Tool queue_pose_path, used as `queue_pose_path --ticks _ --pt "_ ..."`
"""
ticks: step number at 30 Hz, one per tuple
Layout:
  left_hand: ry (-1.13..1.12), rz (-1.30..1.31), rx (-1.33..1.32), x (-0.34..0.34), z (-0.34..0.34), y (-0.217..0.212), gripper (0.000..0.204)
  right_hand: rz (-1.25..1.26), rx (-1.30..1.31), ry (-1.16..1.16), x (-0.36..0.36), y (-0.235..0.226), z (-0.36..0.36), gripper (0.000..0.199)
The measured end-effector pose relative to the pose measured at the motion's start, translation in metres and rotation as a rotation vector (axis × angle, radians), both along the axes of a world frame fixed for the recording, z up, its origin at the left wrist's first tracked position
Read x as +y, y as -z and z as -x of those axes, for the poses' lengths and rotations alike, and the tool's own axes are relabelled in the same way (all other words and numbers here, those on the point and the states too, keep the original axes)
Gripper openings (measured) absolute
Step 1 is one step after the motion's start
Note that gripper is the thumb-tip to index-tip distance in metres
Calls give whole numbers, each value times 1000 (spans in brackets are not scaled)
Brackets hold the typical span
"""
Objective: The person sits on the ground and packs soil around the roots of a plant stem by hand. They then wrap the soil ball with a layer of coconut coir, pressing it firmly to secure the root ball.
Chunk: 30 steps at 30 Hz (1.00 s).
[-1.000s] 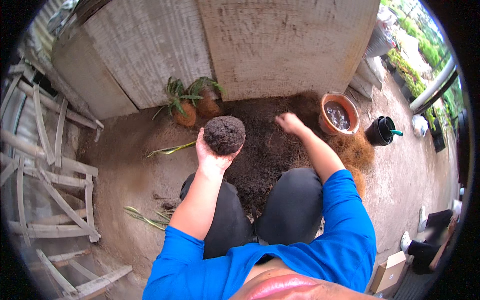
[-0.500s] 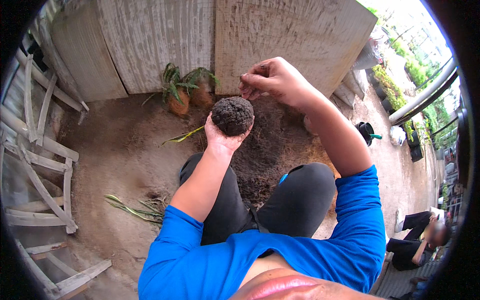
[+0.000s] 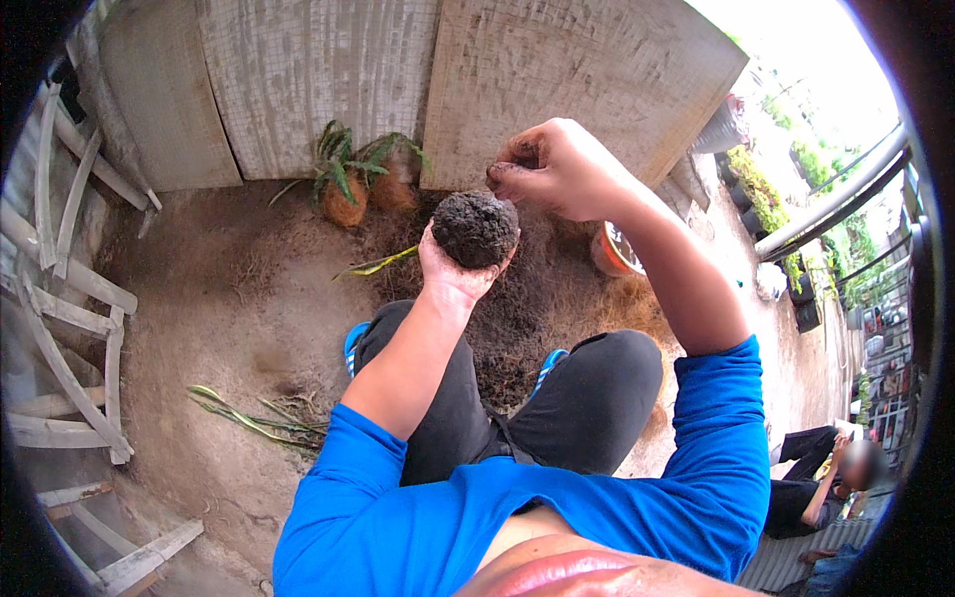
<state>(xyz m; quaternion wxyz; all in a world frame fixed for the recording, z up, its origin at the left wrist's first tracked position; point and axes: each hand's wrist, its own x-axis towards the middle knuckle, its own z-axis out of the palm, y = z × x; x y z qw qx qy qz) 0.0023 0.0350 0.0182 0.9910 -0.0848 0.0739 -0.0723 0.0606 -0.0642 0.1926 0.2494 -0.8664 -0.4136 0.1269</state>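
My left hand [image 3: 463, 274] cups a round ball of dark soil [image 3: 476, 230] from below, above the ground between my knees and the boards. A yellow-green leaf [image 3: 380, 264] sticks out on the left, beside that hand; where it joins is hidden. Just over the ball's upper right edge is my right hand [image 3: 542, 169], its soil-stained fingers pinched together. Whatever those fingertips hold is too small to make out. Loose dark soil [image 3: 527, 298] lies on the ground under both hands.
Two brown fibre-covered balls, one with a leafy fern [image 3: 343, 164], stand against the wooden boards [image 3: 318, 90]. A tub [image 3: 617, 249] sits beyond my right forearm, near brown fibre [image 3: 632, 303]. Cut striped leaves [image 3: 249, 418] lie left. Wooden slats [image 3: 75, 308] line the left; a person [image 3: 821, 478] sits far right.
The soil ball and its nearby leaf have shifted slightly right in the picture. My right hand's fingers have come down closer to the ball. The tub beyond my forearm now shows more.
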Motion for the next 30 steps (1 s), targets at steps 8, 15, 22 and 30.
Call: queue_pose_path --ticks 8,15,22,30 --pt "6 30 -65 1 3 -7 43 -72 28 -27 11 5 -1 24" --pt "-1 -13 -45 1 0 -1 43 -41 102 -37 8 -5 1 23" --pt "-6 -18 -60 -1 1 -4 42 -64 -5 -53 4 -4 2 24" --pt "-9 -72 -75 -3 -1 1 46 -418 -202 -19 -13 10 1 29"
